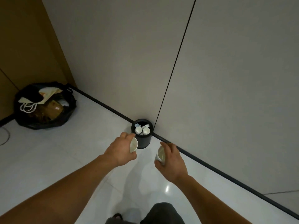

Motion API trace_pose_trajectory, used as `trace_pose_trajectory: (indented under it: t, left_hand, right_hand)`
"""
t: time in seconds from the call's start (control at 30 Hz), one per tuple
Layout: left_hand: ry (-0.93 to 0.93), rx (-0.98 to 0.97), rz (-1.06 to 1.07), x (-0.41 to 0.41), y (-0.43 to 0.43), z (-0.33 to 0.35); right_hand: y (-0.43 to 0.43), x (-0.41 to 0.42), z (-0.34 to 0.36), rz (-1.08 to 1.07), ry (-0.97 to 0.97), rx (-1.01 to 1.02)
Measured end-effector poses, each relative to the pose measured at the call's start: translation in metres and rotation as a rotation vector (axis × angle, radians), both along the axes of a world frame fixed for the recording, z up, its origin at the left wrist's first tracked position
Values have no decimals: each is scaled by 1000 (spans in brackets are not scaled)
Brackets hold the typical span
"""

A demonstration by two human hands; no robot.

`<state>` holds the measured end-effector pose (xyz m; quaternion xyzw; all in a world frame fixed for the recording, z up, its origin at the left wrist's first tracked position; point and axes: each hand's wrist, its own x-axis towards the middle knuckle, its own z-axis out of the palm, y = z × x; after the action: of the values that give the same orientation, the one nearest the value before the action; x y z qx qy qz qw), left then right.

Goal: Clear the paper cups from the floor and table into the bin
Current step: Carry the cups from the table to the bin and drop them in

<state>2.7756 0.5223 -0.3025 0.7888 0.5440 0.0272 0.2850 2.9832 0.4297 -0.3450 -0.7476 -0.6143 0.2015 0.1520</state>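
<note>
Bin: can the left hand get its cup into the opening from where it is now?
Probably yes. The left hand holds its paper cup beside the bin rim, nothing between them, and the mouth is open. The cups already inside leave little room, though.

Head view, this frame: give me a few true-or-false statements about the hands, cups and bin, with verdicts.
1. The left hand holds a paper cup, and the right hand holds a second cup. True.
2. The black bin stands on the floor against the wall. True.
3. The bin is empty. False: white cups already lie in it.
4. The rubbish bag sits to the right of the bin. False: it is to the left, in the corner.
</note>
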Motion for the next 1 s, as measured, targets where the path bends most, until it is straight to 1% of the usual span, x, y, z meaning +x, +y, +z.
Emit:
trace_pose_trajectory:
  t: [0.1, 0.23, 0.4, 0.53, 0.67, 0.83, 1.0]
  left_hand:
    - [-10, -51, -56, 12, 46, -19]
    - [10, -128, -80, 34, 106, -49]
    - [28, -194, -46, 71, 188, -99]
    - [26, -227, -10, 100, 263, -155]
    - [-5, -222, 4, 121, 332, -233]
    - [-15, -249, -33, 138, 402, -361]
    - [-9, -245, -121, 153, 441, -478]
  right_hand:
    - [29, 1, -24, -68, 28, -66]
    - [79, 13, -55, -92, 62, -149]
    - [179, 35, -101, -75, 116, -218]
    - [254, 56, -150, -66, 132, -283]
    - [315, 80, -216, -102, 120, -258]
    - [384, 88, -331, -147, 106, -190]
    - [429, 88, -444, -194, 76, -132]
